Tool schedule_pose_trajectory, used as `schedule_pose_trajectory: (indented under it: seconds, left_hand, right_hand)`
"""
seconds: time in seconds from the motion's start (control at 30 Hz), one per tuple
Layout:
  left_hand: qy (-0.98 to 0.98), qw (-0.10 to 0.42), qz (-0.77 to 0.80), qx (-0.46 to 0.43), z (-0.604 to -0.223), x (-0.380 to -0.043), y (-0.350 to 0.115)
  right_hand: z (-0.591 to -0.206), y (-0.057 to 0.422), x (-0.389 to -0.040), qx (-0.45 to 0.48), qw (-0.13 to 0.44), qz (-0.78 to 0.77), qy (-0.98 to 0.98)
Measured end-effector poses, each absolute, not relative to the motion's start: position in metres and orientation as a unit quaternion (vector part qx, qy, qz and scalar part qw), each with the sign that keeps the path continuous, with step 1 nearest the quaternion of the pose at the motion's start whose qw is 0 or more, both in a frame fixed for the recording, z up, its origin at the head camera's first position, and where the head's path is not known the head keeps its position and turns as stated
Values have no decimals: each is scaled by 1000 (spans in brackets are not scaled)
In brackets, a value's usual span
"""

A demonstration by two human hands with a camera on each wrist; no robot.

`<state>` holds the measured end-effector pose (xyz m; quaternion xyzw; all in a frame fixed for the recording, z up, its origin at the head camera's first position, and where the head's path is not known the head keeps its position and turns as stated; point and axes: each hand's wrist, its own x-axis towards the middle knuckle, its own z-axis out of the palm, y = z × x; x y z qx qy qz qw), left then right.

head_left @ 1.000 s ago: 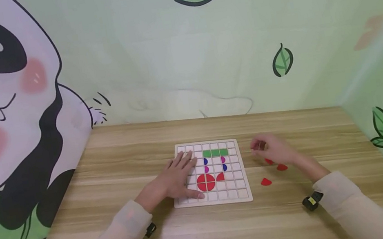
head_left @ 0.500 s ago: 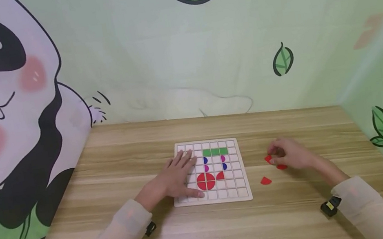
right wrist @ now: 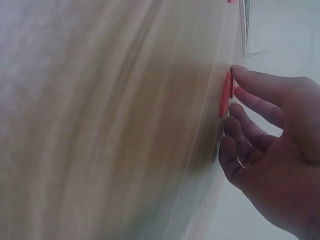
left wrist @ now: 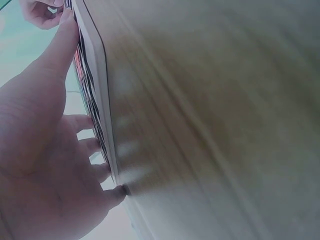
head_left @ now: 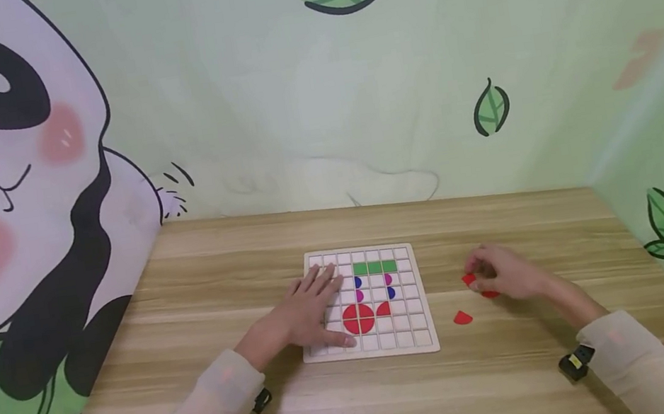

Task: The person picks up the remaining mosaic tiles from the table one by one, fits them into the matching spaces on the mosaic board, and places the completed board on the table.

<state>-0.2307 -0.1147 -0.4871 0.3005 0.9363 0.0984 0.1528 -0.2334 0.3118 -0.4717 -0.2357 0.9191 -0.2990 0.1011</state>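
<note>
My left hand (head_left: 305, 320) rests flat with spread fingers on the left side of a white grid board (head_left: 421, 337). On the board lie a row of green squares (head_left: 375, 268), blue and magenta half-circles, a red circle made of quarter pieces (head_left: 358, 319) and a single red quarter piece (head_left: 384, 309) beside it. To the right of the board, my right hand (head_left: 506, 272) pinches a red quarter-circle piece (head_left: 469, 279) between thumb and index finger, low at the tabletop. Another red piece (right wrist: 225, 95) lies under that hand, partly hidden by the fingers.
One more loose red quarter piece (head_left: 462, 318) lies between the board and my right hand. The wooden table (head_left: 400, 404) meets a wall (head_left: 265, 102) painted with a panda and leaves along its back edge.
From above the table near the board's right edge, my right hand has moved right and down to the red pieces. Over the last half second it barely shifts. My left hand stays put.
</note>
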Motion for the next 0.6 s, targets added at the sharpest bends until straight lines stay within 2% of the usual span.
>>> schedule_pose_trajectory:
  seconds: [0.6]
  left_hand:
    - [936,153,97,303,-487,-229,-116]
  right_hand:
    - [-466,308,-234,-211,99,-322,918]
